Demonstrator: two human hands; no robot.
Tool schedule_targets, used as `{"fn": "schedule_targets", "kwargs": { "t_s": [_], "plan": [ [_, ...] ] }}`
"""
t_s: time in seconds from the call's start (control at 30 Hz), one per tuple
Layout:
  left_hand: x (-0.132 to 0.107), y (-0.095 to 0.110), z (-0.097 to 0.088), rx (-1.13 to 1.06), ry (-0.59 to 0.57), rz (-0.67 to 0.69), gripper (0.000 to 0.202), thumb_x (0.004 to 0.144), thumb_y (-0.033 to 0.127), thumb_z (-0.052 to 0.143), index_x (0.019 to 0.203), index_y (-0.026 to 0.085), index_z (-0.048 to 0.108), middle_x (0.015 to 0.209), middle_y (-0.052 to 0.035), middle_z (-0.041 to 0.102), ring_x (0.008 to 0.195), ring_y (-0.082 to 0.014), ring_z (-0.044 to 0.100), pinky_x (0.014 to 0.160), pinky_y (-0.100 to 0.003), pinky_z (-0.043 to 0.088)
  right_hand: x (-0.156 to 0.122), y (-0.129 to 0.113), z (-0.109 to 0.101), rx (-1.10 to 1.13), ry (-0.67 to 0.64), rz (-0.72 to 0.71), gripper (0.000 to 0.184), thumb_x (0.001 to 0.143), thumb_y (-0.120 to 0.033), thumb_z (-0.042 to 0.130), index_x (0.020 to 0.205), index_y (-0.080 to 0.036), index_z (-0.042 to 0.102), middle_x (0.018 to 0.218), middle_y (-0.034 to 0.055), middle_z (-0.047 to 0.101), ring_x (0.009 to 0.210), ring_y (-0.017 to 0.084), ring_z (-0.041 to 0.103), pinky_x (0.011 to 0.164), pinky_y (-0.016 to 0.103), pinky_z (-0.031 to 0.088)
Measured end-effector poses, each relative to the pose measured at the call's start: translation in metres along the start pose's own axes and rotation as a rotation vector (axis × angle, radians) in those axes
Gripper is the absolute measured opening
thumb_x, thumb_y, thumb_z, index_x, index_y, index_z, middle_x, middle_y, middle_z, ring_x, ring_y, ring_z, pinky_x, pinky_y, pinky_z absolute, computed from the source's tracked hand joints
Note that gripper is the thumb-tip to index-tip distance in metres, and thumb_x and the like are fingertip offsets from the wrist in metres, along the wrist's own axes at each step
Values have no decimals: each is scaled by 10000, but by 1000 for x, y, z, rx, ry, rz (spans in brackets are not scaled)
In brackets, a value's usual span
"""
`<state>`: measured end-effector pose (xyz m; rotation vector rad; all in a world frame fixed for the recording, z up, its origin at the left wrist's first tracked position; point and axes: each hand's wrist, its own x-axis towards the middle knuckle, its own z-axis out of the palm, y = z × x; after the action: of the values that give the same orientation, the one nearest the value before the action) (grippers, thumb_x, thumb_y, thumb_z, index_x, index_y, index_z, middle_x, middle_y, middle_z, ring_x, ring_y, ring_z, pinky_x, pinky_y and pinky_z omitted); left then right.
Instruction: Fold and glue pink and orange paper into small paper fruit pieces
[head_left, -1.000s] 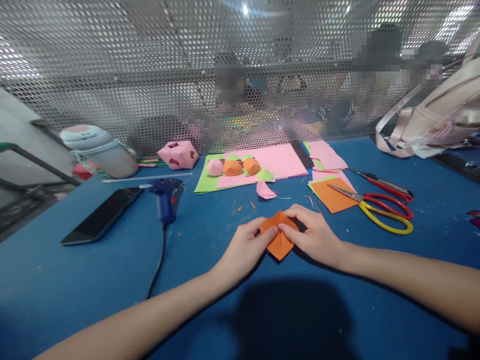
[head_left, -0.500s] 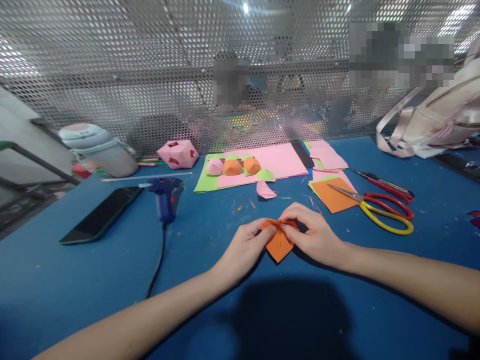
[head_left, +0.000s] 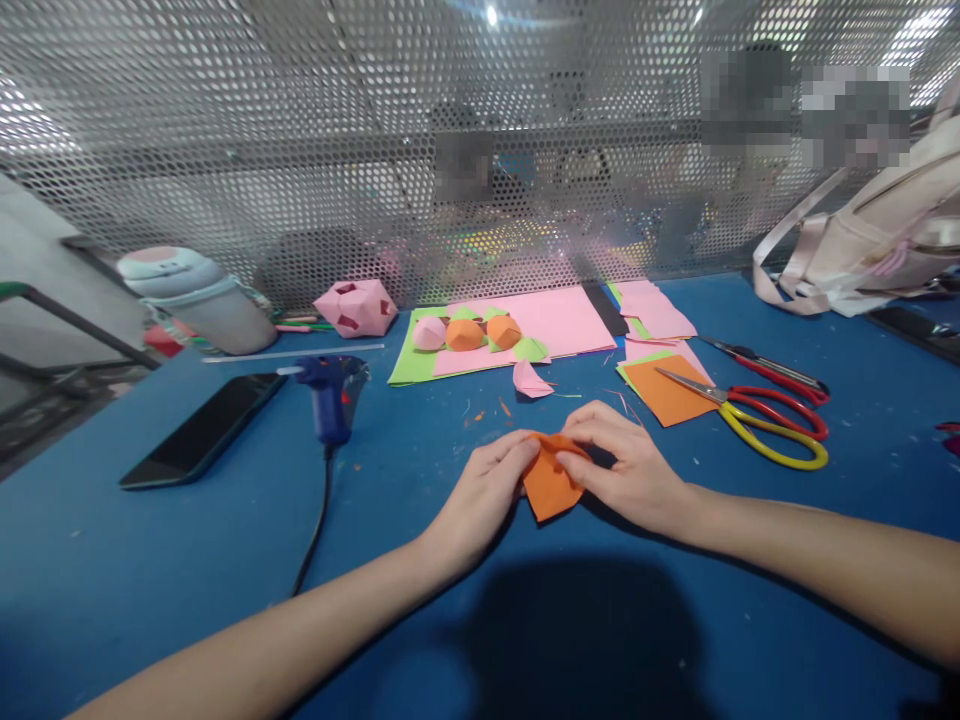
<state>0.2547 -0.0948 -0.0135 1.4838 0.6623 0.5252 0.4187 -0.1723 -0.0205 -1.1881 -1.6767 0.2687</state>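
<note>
An orange folded paper is held between both hands above the blue table. My left hand pinches its upper left side, thumb on the near face. Opposite it, my right hand grips the upper right edge with thumb and fingers. The paper's top edge curls inward, and its lower part hangs down to a blunt tip. Fingers hide parts of both sides. Just beyond the hands lies a small folded pink paper piece, near thin paper scraps.
On the left are a blue glue gun, a phone and a bottle. Folded paper pieces rest on coloured sheets behind. Scissors overlap orange paper at right, beside a cutter. A perforated screen stands behind.
The orange paper has turned slightly, its lower tip shifting left. My left fingers have moved a little up along its edge, and the right thumb lies further across it.
</note>
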Motion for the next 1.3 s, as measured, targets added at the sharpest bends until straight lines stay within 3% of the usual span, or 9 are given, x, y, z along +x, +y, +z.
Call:
{"fn": "schedule_targets", "kwargs": {
  "t_s": [0.3, 0.57, 0.67, 0.77, 0.97, 1.13, 1.3],
  "plan": [
    [-3, 9, 2, 260, -21, 43, 272, 889, 326, 448, 746, 147, 593, 715, 18, 527, 686, -122, 441, 632, -217, 355, 3, -3, -2, 85, 69, 88, 83, 869, -147, 553, 860, -186, 626, 835, 19, 598, 805, 128, 566, 744, 269, 458],
    [-4, 9, 3, 246, 5, 44, 279, 884, 331, 448, 752, 146, 609, 757, 5, 591, 701, -133, 483, 634, -220, 378, 3, -3, -7, 120, 56, 195, 226, 946, -252, 422, 913, -197, 638, 930, 27, 619, 891, 132, 575, 803, 266, 444],
    [-3, 7, 2, 239, 32, 57, 289, 883, 345, 448, 845, 146, 653, 781, -9, 620, 737, -153, 515, 663, -234, 401, 2, -4, -5, 96, 28, 241, 143, 878, -261, 539, 994, -198, 595, 903, 20, 598, 819, 133, 562, 738, 263, 460],
    [-1, 5, 0, 198, 33, 56, 303, 880, 346, 456, 942, 149, 678, 837, -28, 658, 789, -172, 552, 705, -248, 423, 2, -3, -2, 38, 35, 194, 99, 805, -164, 597, 895, -187, 564, 796, -3, 556, 716, 119, 527, 663, 254, 451],
    [3, 0, -2, 4, 35, 16, 298, 842, 329, 520, 1027, 157, 679, 927, -58, 694, 807, -185, 600, 721, -268, 453, -1, 1, 2, 43, 12, -17, 186, 824, -58, 466, 870, -193, 585, 869, 37, 555, 840, 151, 551, 751, 314, 470],
    [2, 0, 0, -159, -5, 11, 303, 850, 313, 527, 1065, 150, 664, 991, -68, 688, 879, -191, 605, 812, -290, 448, -2, 3, 2, 7, 2, -23, 230, 824, -44, 463, 929, -190, 605, 940, 58, 549, 901, 157, 553, 806, 327, 465],
    [2, 1, 0, -56, 3, 48, 288, 859, 327, 516, 1026, 155, 676, 966, -60, 684, 886, -194, 584, 809, -285, 436, 0, 1, 2, -18, 26, -21, 191, 835, -74, 497, 936, -190, 610, 912, 52, 560, 873, 154, 556, 773, 311, 469]
  ]
}}
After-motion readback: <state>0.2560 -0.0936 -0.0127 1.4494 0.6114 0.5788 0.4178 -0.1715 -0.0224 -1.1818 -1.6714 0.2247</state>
